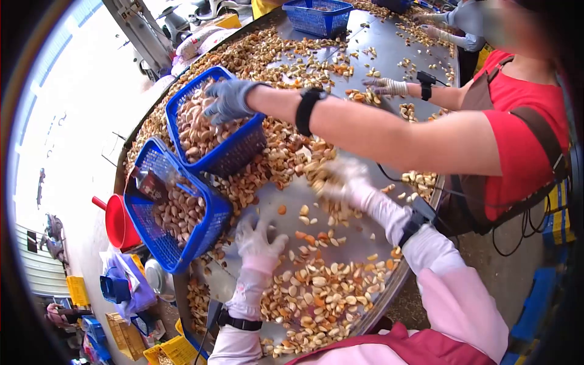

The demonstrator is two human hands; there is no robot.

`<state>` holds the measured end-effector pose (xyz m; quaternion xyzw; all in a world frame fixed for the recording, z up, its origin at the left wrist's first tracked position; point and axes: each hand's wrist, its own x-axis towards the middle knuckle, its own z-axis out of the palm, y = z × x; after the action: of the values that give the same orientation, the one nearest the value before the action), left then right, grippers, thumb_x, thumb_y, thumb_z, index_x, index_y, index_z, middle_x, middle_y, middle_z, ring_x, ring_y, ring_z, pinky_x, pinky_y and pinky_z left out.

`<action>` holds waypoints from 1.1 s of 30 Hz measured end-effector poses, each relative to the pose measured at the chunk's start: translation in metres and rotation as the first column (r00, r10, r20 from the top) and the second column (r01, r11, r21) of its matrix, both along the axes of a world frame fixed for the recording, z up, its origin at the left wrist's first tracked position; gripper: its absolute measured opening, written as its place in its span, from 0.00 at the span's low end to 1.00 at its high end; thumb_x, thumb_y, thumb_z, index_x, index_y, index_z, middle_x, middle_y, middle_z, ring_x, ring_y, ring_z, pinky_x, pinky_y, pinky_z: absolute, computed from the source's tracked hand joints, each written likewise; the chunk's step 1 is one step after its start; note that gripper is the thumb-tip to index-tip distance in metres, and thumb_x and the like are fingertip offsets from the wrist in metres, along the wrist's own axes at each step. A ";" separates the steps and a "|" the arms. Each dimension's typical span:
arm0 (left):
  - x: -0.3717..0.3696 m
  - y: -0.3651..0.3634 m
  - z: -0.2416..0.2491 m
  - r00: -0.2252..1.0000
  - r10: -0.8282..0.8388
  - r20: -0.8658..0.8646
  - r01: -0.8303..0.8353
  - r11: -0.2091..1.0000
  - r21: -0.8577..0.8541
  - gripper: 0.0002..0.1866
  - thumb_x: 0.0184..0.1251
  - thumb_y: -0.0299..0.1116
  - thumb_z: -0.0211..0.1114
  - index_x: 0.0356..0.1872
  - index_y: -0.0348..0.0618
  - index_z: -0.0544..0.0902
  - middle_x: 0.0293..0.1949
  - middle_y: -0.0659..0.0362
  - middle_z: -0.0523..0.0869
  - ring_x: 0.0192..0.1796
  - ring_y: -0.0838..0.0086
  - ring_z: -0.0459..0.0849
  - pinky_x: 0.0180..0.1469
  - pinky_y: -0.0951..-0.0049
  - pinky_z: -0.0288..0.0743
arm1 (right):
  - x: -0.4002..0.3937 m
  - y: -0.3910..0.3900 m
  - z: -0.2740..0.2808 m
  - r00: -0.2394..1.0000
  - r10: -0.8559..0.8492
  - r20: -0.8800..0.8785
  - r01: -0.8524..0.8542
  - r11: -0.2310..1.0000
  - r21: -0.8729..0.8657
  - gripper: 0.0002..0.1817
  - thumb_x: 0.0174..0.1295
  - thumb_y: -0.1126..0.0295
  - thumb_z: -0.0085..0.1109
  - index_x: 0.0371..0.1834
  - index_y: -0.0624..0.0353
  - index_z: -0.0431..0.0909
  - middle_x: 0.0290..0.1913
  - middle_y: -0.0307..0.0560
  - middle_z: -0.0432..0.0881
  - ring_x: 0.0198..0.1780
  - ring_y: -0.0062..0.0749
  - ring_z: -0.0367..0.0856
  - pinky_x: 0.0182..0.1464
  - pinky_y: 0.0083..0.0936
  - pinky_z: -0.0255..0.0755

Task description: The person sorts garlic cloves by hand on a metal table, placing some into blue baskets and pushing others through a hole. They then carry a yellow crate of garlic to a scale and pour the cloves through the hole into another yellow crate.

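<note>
My left hand, in a pale glove, hovers low over the grey metal table with its fingers spread and nothing in them. My right hand, gloved as well, is at the edge of a heap of small brown and cream pieces; its fingers are smeared by motion. Between my forearms and nearest me lies a spread of pale and orange clove-shaped pieces. Left of my left hand stands a blue basket partly filled with brownish pieces and a dark packet.
A co-worker in a red shirt reaches across, one blue-gloved hand in a second blue basket. Another blue basket sits at the far end. Beyond the table's left edge is a red bucket. Cables hang at right.
</note>
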<state>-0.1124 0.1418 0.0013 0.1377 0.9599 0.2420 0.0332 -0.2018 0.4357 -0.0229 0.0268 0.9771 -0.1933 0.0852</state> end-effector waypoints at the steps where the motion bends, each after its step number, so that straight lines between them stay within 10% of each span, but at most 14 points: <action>1: -0.024 0.002 -0.007 0.999 0.039 -0.023 -0.041 0.995 -0.091 0.32 0.54 0.51 0.73 0.60 0.49 0.81 0.69 0.44 0.71 0.73 0.45 0.65 0.73 0.47 0.59 | 0.021 0.005 -0.014 0.999 -0.041 0.023 0.041 0.999 0.007 0.25 0.73 0.50 0.46 0.61 0.54 0.78 0.61 0.50 0.83 0.62 0.42 0.80 0.65 0.34 0.70; 6: -0.092 0.020 -0.032 0.984 0.080 -0.158 -0.114 0.969 -0.217 0.41 0.57 0.56 0.71 0.70 0.49 0.72 0.76 0.40 0.61 0.78 0.40 0.58 0.76 0.46 0.56 | -0.179 -0.063 0.140 0.828 0.477 -0.295 -0.533 0.833 -0.147 0.28 0.79 0.47 0.35 0.68 0.53 0.75 0.66 0.45 0.82 0.68 0.43 0.77 0.74 0.36 0.66; 8: -0.112 0.030 -0.045 0.945 0.162 -0.285 -0.225 0.953 -0.204 0.44 0.57 0.59 0.70 0.73 0.48 0.70 0.78 0.40 0.58 0.78 0.38 0.57 0.76 0.44 0.57 | -0.197 -0.013 0.123 0.880 0.398 -0.259 -0.440 0.888 -0.132 0.28 0.80 0.52 0.35 0.75 0.50 0.69 0.75 0.45 0.73 0.76 0.39 0.69 0.79 0.35 0.58; 10: -0.140 0.038 -0.050 0.929 0.173 -0.328 -0.268 0.924 -0.272 0.43 0.57 0.61 0.69 0.72 0.53 0.72 0.74 0.40 0.63 0.76 0.38 0.60 0.74 0.43 0.58 | -0.183 0.014 0.002 0.983 -0.183 -0.027 0.181 0.982 -0.060 0.37 0.69 0.37 0.51 0.78 0.38 0.67 0.78 0.44 0.68 0.79 0.41 0.64 0.80 0.37 0.55; 12: -0.148 0.059 -0.017 0.923 0.384 -0.032 -0.372 0.865 -0.337 0.39 0.55 0.61 0.69 0.68 0.58 0.77 0.68 0.41 0.70 0.73 0.40 0.65 0.72 0.42 0.61 | -0.196 -0.025 -0.011 0.973 -0.140 -0.182 0.133 0.990 -0.050 0.42 0.58 0.28 0.58 0.75 0.29 0.70 0.76 0.43 0.70 0.76 0.44 0.66 0.78 0.56 0.52; 15: -0.155 0.056 -0.036 0.970 0.228 -0.086 -0.244 0.914 -0.324 0.32 0.56 0.60 0.70 0.60 0.58 0.82 0.61 0.45 0.75 0.68 0.44 0.70 0.65 0.41 0.68 | -0.202 -0.052 0.000 0.996 0.085 0.012 -0.084 0.994 -0.071 0.34 0.60 0.33 0.56 0.68 0.33 0.78 0.69 0.44 0.76 0.74 0.46 0.69 0.74 0.52 0.59; 20: -0.118 0.048 -0.013 0.984 -0.061 0.165 0.094 0.975 -0.199 0.27 0.53 0.58 0.73 0.50 0.55 0.87 0.57 0.48 0.78 0.61 0.47 0.76 0.65 0.48 0.68 | -0.110 -0.069 -0.010 0.949 0.315 -0.012 -0.315 0.948 -0.049 0.26 0.58 0.41 0.57 0.59 0.31 0.85 0.61 0.43 0.80 0.67 0.43 0.74 0.66 0.50 0.66; 24: -0.034 0.000 -0.011 0.982 -0.188 0.006 0.178 0.921 -0.347 0.28 0.47 0.59 0.77 0.44 0.53 0.87 0.54 0.49 0.80 0.57 0.48 0.79 0.60 0.49 0.72 | 0.012 -0.111 0.006 0.927 0.375 0.000 -0.372 0.921 -0.117 0.29 0.58 0.42 0.59 0.61 0.38 0.84 0.62 0.46 0.79 0.67 0.46 0.73 0.67 0.47 0.65; 27: 0.009 -0.054 -0.001 0.932 0.158 0.326 0.080 0.787 -0.611 0.36 0.46 0.57 0.77 0.60 0.57 0.82 0.62 0.46 0.78 0.60 0.47 0.79 0.63 0.51 0.71 | 0.075 -0.116 -0.002 0.778 0.601 -0.182 -0.617 0.676 -0.404 0.29 0.62 0.46 0.60 0.66 0.43 0.79 0.61 0.47 0.80 0.67 0.49 0.72 0.70 0.52 0.65; 29: 0.040 -0.078 0.010 0.981 0.129 0.146 -0.023 0.819 -0.573 0.37 0.52 0.50 0.74 0.67 0.61 0.77 0.66 0.45 0.75 0.65 0.49 0.76 0.65 0.48 0.69 | 0.070 -0.087 0.025 0.901 0.426 -0.079 -0.413 0.788 -0.457 0.23 0.63 0.57 0.64 0.62 0.47 0.80 0.56 0.50 0.83 0.59 0.50 0.79 0.64 0.46 0.73; 30: 0.052 -0.084 0.000 0.993 0.115 -0.020 -0.106 0.810 -0.577 0.35 0.54 0.48 0.73 0.67 0.62 0.77 0.67 0.45 0.74 0.67 0.49 0.74 0.67 0.47 0.67 | 0.067 -0.064 0.021 0.923 0.260 -0.285 -0.319 0.929 -0.186 0.23 0.62 0.55 0.65 0.60 0.46 0.81 0.51 0.51 0.84 0.55 0.50 0.82 0.60 0.44 0.76; 33: 0.105 -0.031 -0.027 0.989 -0.126 -0.077 0.101 0.957 -0.272 0.31 0.56 0.50 0.73 0.64 0.64 0.80 0.68 0.45 0.72 0.71 0.47 0.69 0.70 0.35 0.59 | 0.106 -0.030 0.016 0.998 -0.006 -0.068 0.016 0.989 0.146 0.44 0.50 0.41 0.70 0.72 0.42 0.71 0.70 0.58 0.68 0.70 0.58 0.66 0.70 0.51 0.64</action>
<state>-0.0071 0.1110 -0.0255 0.1980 0.9748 0.1013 0.0201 -0.0957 0.4057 -0.0074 0.0319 0.9908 -0.1223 0.0491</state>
